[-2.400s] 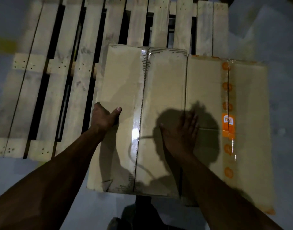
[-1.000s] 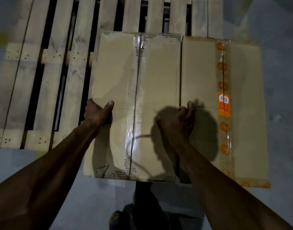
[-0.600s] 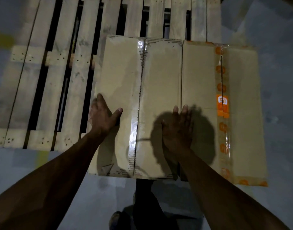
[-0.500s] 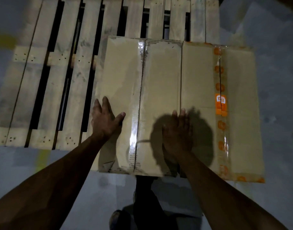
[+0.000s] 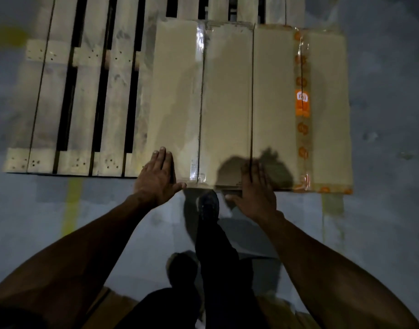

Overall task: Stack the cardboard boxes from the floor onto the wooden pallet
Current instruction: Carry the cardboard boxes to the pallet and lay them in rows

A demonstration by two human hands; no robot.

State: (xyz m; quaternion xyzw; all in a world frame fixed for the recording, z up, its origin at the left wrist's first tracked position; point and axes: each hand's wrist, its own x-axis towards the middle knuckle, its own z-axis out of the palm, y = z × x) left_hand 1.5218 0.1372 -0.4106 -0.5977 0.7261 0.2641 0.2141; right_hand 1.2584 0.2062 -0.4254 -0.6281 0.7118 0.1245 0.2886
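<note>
left grip (image 5: 157, 177): flat, fingers straight | right grip (image 5: 256, 192): flat, fingers straight | arms extended forward

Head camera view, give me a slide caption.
Open left hand and right hand at two cardboard boxes on pallet.

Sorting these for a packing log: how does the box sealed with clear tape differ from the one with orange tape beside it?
The clear-taped box has shiny, see-through tape along its seam; the orange-taped box has tape printed with orange logos. The clear-taped box lies over the pallet slats; the orange-taped box lies at the pallet's right end, its right part over the floor. The left hand rests flat on the clear-taped box; the right hand lies across the seam between them. Both are plain brown cardboard, flat, side by side.
</note>
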